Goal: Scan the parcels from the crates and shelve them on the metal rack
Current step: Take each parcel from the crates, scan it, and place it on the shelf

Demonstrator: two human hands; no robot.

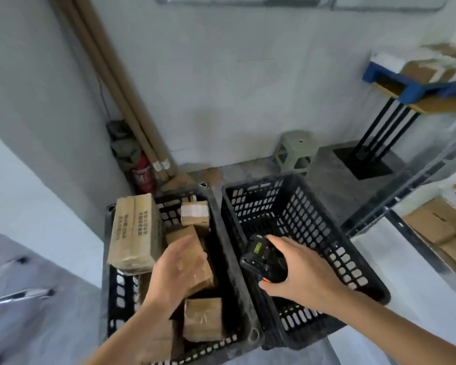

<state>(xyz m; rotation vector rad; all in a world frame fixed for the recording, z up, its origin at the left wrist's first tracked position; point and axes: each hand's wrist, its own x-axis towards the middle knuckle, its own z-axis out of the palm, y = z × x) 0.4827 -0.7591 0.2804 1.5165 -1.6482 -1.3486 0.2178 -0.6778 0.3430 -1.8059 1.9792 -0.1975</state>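
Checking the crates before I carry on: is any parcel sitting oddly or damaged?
Yes. The long carton in the left crate leans tilted on the crate's left rim, partly sticking out instead of lying inside. No damage shows.

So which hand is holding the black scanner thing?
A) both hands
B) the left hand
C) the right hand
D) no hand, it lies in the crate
C: the right hand has its fingers curled round the black handheld scanner above the black plastic crate on the right, while the left hand reaches with straight fingers over the brown cardboard parcels in the other black plastic crate.
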